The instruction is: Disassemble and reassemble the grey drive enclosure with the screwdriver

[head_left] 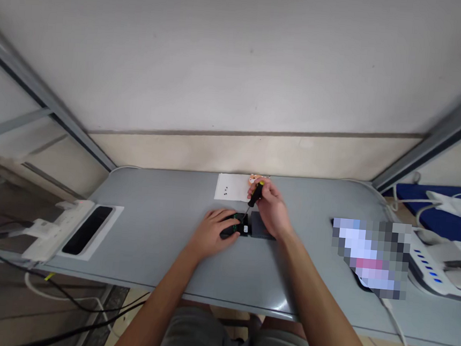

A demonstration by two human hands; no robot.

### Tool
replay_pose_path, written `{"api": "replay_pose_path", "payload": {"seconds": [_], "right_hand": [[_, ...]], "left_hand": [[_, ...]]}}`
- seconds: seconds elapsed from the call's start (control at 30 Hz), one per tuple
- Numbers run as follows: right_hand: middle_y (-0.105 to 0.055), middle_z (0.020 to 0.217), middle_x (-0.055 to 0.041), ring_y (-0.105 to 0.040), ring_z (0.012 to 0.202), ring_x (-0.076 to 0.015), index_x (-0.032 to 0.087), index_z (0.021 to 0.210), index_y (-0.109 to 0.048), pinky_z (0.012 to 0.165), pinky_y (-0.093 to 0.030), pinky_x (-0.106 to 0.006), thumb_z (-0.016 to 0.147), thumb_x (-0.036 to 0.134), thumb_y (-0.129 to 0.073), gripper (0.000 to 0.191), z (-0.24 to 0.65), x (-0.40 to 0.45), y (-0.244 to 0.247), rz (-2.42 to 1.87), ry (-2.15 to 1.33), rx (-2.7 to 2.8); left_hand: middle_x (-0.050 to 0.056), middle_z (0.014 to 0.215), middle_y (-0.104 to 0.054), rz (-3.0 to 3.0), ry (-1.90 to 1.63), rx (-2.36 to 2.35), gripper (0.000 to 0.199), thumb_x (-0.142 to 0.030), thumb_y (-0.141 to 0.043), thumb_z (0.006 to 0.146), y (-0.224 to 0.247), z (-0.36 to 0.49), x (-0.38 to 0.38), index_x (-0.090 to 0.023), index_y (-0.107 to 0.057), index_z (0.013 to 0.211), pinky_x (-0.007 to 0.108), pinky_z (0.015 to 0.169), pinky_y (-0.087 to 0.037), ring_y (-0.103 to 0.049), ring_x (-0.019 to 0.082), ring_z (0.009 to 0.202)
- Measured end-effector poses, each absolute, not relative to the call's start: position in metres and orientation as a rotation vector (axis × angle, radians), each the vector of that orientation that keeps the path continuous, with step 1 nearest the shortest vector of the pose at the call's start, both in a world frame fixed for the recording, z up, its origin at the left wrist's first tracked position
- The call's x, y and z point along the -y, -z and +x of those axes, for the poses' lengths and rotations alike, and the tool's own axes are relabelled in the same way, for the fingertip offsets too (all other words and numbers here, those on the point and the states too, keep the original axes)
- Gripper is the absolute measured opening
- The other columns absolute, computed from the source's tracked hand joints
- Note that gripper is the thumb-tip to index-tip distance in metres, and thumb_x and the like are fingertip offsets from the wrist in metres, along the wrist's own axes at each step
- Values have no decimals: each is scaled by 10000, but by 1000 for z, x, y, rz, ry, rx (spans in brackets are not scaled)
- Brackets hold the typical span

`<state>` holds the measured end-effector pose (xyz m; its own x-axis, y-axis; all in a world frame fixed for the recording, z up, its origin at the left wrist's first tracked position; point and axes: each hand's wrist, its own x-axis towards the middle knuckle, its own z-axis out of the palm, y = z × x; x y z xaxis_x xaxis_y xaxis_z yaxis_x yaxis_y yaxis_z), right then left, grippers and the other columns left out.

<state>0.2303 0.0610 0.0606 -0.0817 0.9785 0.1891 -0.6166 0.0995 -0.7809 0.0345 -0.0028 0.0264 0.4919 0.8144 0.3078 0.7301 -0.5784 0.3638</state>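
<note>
My right hand (271,206) is closed around a screwdriver (255,195) with a black and yellow handle. Its thin shaft points down at a small black device with a green circuit board (234,222) and a white label. Fingers of my left hand (214,231) curl over the left part of this device and press it against the table. Just to the right lies a flat dark panel (261,226), partly covered by my right wrist; whether it joins the device I cannot tell. Behind, several tiny dark screws (225,191) rest on a white sheet of paper (236,180).
An orange-and-white item (254,179) sits at the paper's right edge. Leftward are a black phone (88,230) on white paper and a power strip (58,228) with cables. Rightward lie a lit phone (364,260), its screen blurred, and a white charging hub (427,271).
</note>
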Motion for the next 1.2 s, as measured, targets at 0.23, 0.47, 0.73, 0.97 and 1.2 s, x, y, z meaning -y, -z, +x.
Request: {"api": "replay_pose_path", "payload": {"seconds": [0.23, 0.47, 0.73, 0.97, 1.2], "right_hand": [[-454, 708, 31, -442, 607, -153, 287, 948, -605, 598, -448, -299, 933, 597, -705, 325, 227, -55, -64, -452, -1508, 845], [-560, 821, 5, -534, 713, -154, 281, 908, -614, 658, -478, -293, 881, 642, -759, 390, 223, -55, -64, -506, -1445, 864], [-431, 806, 10, -388, 614, -146, 278, 869, -602, 545, -419, -288, 935, 692, -641, 420, 221, -55, -64, -497, -1455, 810], [-442, 822, 5, -377, 605, -142, 281, 858, -604, 524, -387, -296, 891, 723, -681, 449, 220, -53, -68, -506, -1464, 832], [-394, 691, 26, -398, 589, -164, 285, 855, -581, 538, -393, -315, 911, 746, -636, 468, 217, -50, -69, -518, -1455, 905]], "left_hand": [[64, 1402, -695, 2540, -702, -1310, 225, -305, -654, 1004, -25, 35, 3, -276, -731, 1213, 457, 1084, -516, -639, 266, 1291], [61, 1403, -697, 2540, -712, -1314, 220, -313, -648, 1010, -24, 35, 3, -276, -722, 1213, 463, 1104, -512, -630, 270, 1309], [68, 1412, -692, 2544, -686, -1321, 251, -311, -631, 1008, -24, 35, 3, -270, -699, 1246, 460, 1128, -500, -621, 269, 1323], [82, 1411, -696, 2470, -673, -1349, 310, -305, -657, 977, -27, 34, 5, -269, -646, 1285, 482, 1123, -500, -627, 292, 1325], [71, 1432, -683, 2452, -657, -1355, 367, -289, -669, 971, -27, 35, 6, -272, -620, 1335, 474, 1145, -487, -603, 289, 1356]]}}
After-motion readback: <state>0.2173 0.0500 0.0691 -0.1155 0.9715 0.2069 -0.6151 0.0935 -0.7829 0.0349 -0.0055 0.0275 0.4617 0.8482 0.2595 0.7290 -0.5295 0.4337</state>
